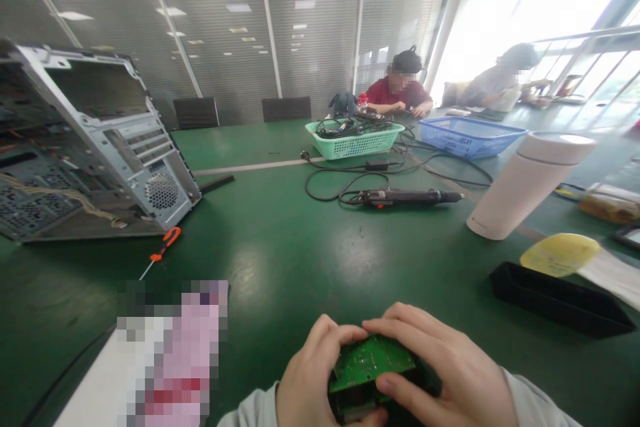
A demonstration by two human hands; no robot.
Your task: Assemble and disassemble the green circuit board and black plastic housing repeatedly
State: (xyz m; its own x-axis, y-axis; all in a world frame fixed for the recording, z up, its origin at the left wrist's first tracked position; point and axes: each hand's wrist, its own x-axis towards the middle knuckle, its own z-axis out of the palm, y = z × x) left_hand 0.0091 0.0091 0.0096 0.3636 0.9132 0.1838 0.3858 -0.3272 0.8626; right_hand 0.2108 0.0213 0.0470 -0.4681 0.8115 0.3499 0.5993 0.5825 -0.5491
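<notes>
At the bottom edge of the view, both my hands close around a small green circuit board (371, 361) mounted on a dark block. My left hand (307, 380) wraps its left side, fingers curled over the top edge. My right hand (450, 373) covers its right side, with the thumb pressed on the board's front. The lower part of the block is hidden under my fingers.
An open grey computer case (95, 147) lies at the left, an orange-handled screwdriver (163, 250) beside it. An electric screwdriver (410, 197) with cable, a green basket (355, 140), a blue basket (467, 137), a white cylinder (530, 183) and a black tray (560, 300) sit on the green table. Two people sit at the far end.
</notes>
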